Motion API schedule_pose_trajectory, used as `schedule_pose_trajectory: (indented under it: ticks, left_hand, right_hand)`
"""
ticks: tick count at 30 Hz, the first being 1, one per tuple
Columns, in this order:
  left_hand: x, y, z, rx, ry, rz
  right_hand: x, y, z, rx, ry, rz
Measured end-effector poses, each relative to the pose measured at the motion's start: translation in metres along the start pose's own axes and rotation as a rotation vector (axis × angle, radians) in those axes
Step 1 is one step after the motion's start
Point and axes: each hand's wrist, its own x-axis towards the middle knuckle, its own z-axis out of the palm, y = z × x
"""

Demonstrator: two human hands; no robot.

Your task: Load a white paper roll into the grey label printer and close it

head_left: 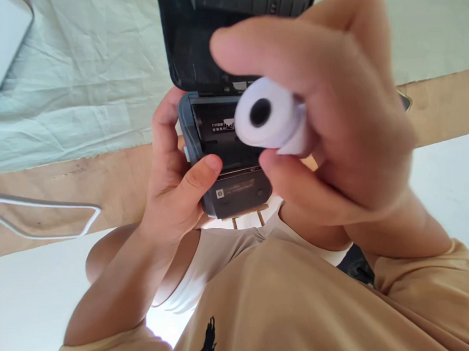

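Note:
A small dark label printer [235, 191] is gripped by its left side in my left hand [175, 184], the thumb lying over the front edge of its bay. Its black lid [191, 51] stands raised at the far side, and printed markings show inside the paper bay. My right hand [349, 94] is closed around a white paper roll [245, 114] with a dark round core hole facing the printer. That roll hangs over the right part of the bay, nearer to the camera, and hides it. Whether it touches the printer, I cannot tell.
A pale green cloth [105, 72] covers the wooden table [31, 225] up to near its front edge. At the upper left lies a light-coloured flat object [0, 47]. A white cable [43, 236] loops at the left edge, and part of a dark object [405, 101] shows at the right.

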Motion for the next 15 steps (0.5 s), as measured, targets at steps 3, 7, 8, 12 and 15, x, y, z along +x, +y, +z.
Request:
schedule_pose_trajectory:
  ticks: [3,7,8,12,15]
  left_hand:
    - [0.000,-0.001,-0.001,0.009,-0.004,-0.015]
    - [0.002,-0.001,-0.003,-0.003,-0.083,-0.031]
    - [0.002,-0.001,-0.004,0.000,-0.097,-0.023]
    - [0.002,-0.001,-0.005,-0.001,-0.102,-0.035]
    - [0.001,0.001,-0.003,-0.013,-0.106,-0.043]
  right_hand:
    - [0.011,-0.009,0.006,-0.075,-0.036,0.036]
    - [0.007,-0.005,0.015,-0.284,-0.012,0.050]
    - [0.004,-0.001,0.016,-0.324,-0.004,0.025]
    - [-0.004,0.012,0.013,-0.336,-0.051,-0.106]
    - [-0.002,0.009,0.011,-0.305,-0.033,-0.035]
